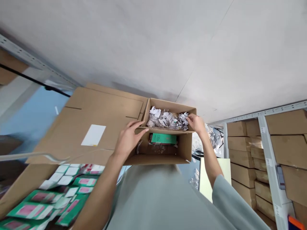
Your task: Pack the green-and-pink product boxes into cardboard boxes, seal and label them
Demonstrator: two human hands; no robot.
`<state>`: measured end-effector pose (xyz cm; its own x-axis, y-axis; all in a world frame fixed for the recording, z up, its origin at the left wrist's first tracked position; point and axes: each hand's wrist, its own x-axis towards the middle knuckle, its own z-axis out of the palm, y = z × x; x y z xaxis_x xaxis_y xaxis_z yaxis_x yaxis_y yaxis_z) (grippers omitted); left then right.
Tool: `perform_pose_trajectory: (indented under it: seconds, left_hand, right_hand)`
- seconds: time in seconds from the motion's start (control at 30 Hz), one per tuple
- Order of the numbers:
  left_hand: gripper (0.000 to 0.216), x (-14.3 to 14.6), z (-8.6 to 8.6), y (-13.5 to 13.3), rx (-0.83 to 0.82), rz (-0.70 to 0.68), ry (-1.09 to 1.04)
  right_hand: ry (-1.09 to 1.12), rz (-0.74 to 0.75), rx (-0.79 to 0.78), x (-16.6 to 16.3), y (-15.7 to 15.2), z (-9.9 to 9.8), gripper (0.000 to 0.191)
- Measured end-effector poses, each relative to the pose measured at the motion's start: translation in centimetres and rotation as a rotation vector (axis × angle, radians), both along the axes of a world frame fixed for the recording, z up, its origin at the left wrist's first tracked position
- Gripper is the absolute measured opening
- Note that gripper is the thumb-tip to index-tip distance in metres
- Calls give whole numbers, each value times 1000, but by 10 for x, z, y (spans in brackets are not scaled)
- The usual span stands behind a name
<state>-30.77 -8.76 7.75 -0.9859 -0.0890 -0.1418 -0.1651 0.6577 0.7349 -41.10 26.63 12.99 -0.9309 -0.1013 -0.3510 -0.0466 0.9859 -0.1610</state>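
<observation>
A small open cardboard box (184,150) stands in front of me with a divider across it. Its far compartment is full of crumpled silvery wrappers (165,119). A green packet (163,138) lies in the near compartment. My left hand (128,139) rests flat on the box's left edge by the divider, fingers stretched out. My right hand (195,123) is at the box's far right corner, its fingers pinched on some of the wrappers.
A large closed carton (96,118) with a white label (93,135) sits left of the small box. Lower left, an open carton (14,191) holds several green and pink packets (59,198). Metal shelving (268,166) with stacked brown boxes stands at the right.
</observation>
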Motion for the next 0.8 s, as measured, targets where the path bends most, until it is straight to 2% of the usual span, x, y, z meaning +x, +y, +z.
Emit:
perform_pose_trajectory:
  seconds: [0.13, 0.27, 0.33, 0.43, 0.5, 0.6, 0.7, 0.8]
  left_hand:
    - [44, 6, 0, -1, -48, 18, 11]
    - [43, 6, 3, -6, -38, -15, 8]
    - [42, 6, 4, -7, -32, -9, -4]
    - [41, 8, 5, -6, -14, 9, -9]
    - [40, 9, 4, -6, 0, 23, 3]
    - [37, 10, 3, -5, 17, 39, 5]
    - [35, 9, 5, -4, 36, 50, -23]
    - [35, 7, 7, -4, 47, 58, -49]
  right_hand:
    - [-231, 245, 64, -54, -24, -55, 34]
    - [-343, 367, 65, -88, -61, -108, 67]
    - [-381, 414, 76, -99, -81, -129, 78]
    - [-427, 464, 120, -108, -107, -151, 83]
    - [-446, 482, 164, -109, -120, -159, 81]
    - [-438, 494, 216, -108, -131, -160, 70]
    - [-387, 494, 236, -105, -133, -148, 55]
    - [-322, 488, 235, -100, -126, -125, 50]
